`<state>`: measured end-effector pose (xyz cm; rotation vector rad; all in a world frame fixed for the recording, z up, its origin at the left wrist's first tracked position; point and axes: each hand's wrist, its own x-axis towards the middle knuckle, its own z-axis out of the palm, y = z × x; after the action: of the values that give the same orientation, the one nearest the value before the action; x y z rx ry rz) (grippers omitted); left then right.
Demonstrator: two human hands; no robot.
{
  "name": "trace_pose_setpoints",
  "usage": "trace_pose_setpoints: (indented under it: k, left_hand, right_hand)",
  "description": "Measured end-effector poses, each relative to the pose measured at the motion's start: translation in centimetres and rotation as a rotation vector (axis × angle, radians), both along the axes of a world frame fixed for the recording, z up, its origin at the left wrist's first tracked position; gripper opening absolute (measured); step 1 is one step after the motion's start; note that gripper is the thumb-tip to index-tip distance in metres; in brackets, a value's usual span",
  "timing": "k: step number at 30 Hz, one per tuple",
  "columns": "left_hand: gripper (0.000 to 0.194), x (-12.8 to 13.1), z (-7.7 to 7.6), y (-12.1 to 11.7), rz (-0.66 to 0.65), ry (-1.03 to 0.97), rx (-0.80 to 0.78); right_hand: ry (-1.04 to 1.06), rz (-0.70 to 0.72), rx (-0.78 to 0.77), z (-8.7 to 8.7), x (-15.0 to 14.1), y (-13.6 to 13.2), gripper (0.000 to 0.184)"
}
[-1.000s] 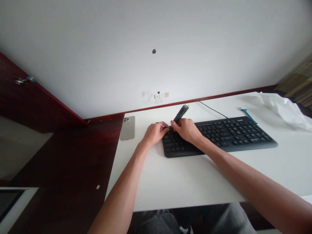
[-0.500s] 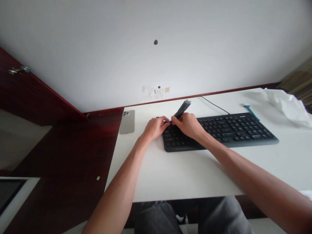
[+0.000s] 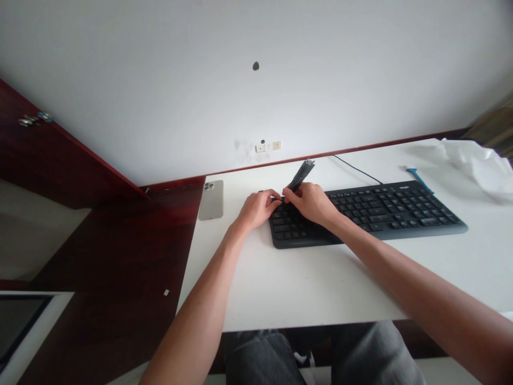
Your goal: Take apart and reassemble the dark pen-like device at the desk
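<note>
On my feed the wall [image 3: 160,96] takes up the most room, and below it the white counter [image 3: 280,299] reaches toward me. The keyboard [image 3: 377,206] lies flat on the counter, keys up, around one o'clock from the counter's middle. Taking the keyboard's middle as my clock centre, I have a crumpled white sheet [image 3: 476,163] at two o'clock, my left hand [image 3: 257,208] at nine, and my right hand [image 3: 311,202] between nine and ten. The phone [image 3: 211,203] lies well out at nine, lens side up. A dark stick [image 3: 301,176] leans up from my right fingers, which are closed around its lower part, about ten o'clock. My left thumb and forefinger are narrow, almost meeting at the keyboard's ten o'clock corner; whether they pinch anything I cannot tell. The blue tool [image 3: 419,179] rests at two, by the keyboard's far edge, away from both hands. I judge the handling to be partway: the keyboard is in place and the stick gripped, while letting go of it is not yet done. What the corner work has achieved, my hands hide.
</note>
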<state>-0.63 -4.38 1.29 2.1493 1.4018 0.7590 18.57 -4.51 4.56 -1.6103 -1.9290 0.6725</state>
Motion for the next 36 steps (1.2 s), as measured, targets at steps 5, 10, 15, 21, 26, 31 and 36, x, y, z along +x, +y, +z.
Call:
trace_pose_setpoints:
  k: [5, 10, 15, 21, 26, 31, 36]
  left_hand:
    - [0.017, -0.05, -0.40, 0.19, 0.029, -0.054, -0.022]
    - [0.016, 0.10, -0.24, 0.17, 0.011, -0.081, 0.000]
    - [0.016, 0.22, 0.17, 0.05, 0.003, -0.044, 0.050]
    - [0.012, 0.18, 0.21, 0.05, 0.027, -0.037, 0.035]
    - [0.009, 0.14, 0.05, 0.11, 0.029, -0.053, 0.037]
    - [0.010, 0.21, 0.05, 0.11, 0.020, -0.039, 0.024]
    - [0.011, 0.17, -0.01, 0.14, 0.015, -0.035, 0.031]
  right_hand:
    - [0.033, 0.010, 0.011, -0.34, -0.30, 0.11, 0.038]
    - [0.142, 0.003, 0.007, -0.94, -0.25, 0.08, 0.038]
    - [0.331, -0.013, 0.026, -0.93, -0.10, 0.17, 0.038]
    - [0.195, -0.069, 0.053, -0.91, -0.16, 0.17, 0.039]
    - [0.142, -0.027, 0.059, -0.94, -0.04, 0.20, 0.037]
    - [0.111, 0.010, 0.077, -0.91, -0.04, 0.13, 0.040]
    - [0.018, 0.052, 0.119, -0.53, 0.15, -0.02, 0.044]
